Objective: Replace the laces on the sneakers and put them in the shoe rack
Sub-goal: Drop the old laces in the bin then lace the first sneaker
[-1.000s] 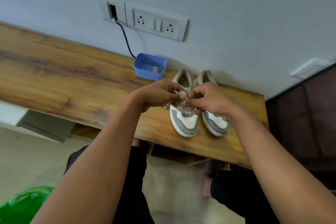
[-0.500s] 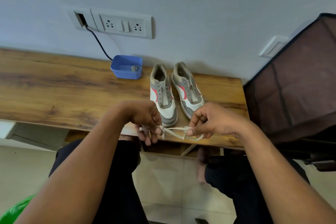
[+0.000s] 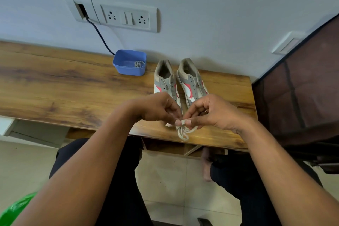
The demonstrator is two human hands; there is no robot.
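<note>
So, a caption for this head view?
Left hand and right hand pinch a white lace in front of two laceless sneakers.

Both hands pinch white lace before sneakers.

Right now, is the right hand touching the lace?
Touching. The head view shows the right hand pinching the lace between thumb and fingers, with its loops hanging just below.

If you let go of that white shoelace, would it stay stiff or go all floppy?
Probably floppy: the white lace droops in loose loops below the left hand and right hand pinching it. Likely very light too, since a small pinch alone holds it up.
</note>
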